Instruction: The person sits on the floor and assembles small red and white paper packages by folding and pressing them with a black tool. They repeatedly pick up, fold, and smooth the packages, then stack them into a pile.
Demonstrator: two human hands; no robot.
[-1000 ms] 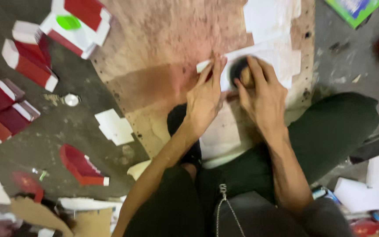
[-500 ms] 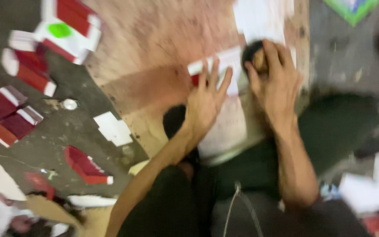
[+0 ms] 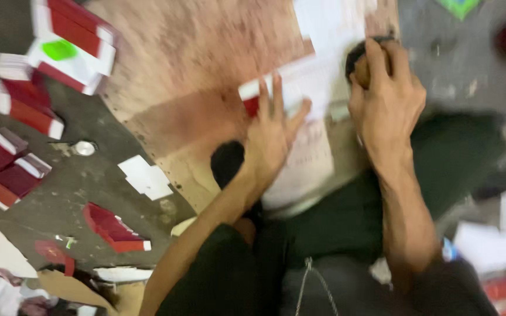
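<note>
Right hand (image 3: 387, 93) is clenched on a dark round tool (image 3: 358, 58); left hand (image 3: 270, 134) is pressed flat, fingers spread, on thin, light, floppy paper (image 3: 308, 82), best held flat.

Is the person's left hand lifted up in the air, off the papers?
No, the left hand lies flat with fingers spread on the white sheet over the wooden board.

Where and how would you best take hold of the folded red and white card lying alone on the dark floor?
Probably pinch the red and white card at its white-edged end, coming from above on the right side: that end lies bare, with open floor around it.
</note>
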